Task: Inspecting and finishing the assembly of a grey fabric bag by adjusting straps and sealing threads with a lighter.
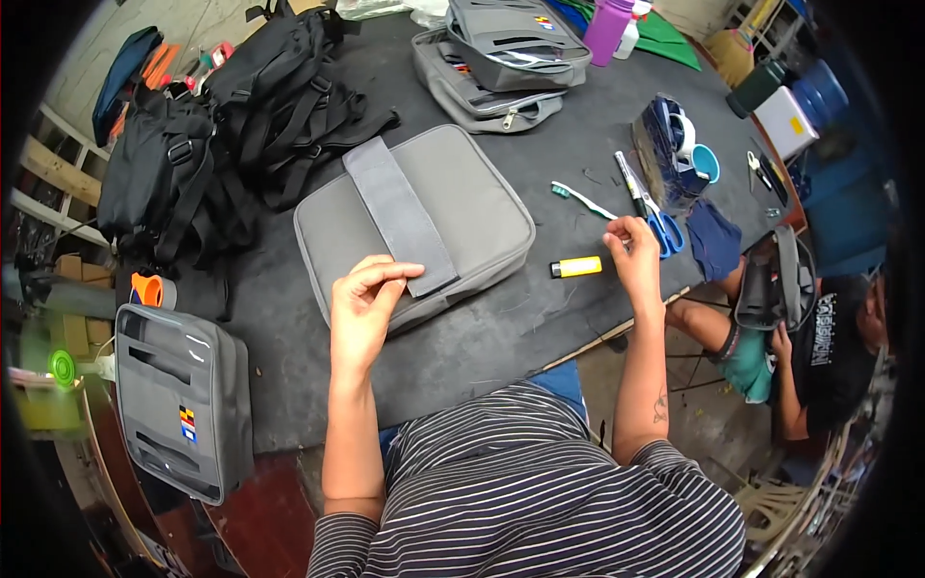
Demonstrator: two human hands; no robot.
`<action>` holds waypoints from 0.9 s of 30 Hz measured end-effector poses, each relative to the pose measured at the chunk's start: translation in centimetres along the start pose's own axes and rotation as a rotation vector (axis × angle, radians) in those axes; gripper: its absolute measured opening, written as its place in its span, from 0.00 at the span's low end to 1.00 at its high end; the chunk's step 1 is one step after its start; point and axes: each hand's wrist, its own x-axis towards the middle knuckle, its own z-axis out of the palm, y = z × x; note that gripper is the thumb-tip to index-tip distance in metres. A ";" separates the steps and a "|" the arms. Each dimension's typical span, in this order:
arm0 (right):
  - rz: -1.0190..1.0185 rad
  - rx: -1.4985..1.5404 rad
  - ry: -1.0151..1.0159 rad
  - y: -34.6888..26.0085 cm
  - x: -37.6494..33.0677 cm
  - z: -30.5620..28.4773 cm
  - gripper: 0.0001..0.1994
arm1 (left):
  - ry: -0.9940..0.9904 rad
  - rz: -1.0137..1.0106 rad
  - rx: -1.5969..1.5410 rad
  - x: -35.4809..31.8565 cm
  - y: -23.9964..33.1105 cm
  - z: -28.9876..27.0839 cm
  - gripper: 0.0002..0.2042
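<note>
A grey padded pouch (414, 226) lies flat on the dark table (501, 332), a grey strap panel (400, 217) running across its top. The left hand (364, 306) sits at the panel's near end, its grip pinching the panel's edge between thumb and curled fingers. The right hand (636, 255) hovers off to the side of that grip, fingertips pressed together on something too small to make out. Between the two grips lies a yellow lighter (576, 267); just beyond the right grip are blue-handled scissors (663, 231) and a toothbrush (583, 200). Beyond the left grip is a heap of black bags (222, 135). The risk is probably the panel slipping askew: the left pinch holds only one end, so a pull could skew it.
</note>
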 end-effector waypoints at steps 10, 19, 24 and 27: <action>0.339 -0.363 -0.223 4.1 0.0 -2.2 0.16 | 0.110 0.033 0.274 0.1 -0.5 1.2 0.08; -0.301 0.259 -0.258 -6.7 1.1 -0.6 0.06 | 0.209 0.203 0.517 0.4 -1.6 2.3 0.05; -0.710 0.062 -0.515 -13.8 2.0 3.5 0.06 | 0.219 0.219 0.563 0.4 -1.5 2.1 0.05; -0.872 0.013 -0.492 -15.3 3.0 4.8 0.10 | 0.225 0.282 0.582 0.7 -1.9 2.1 0.06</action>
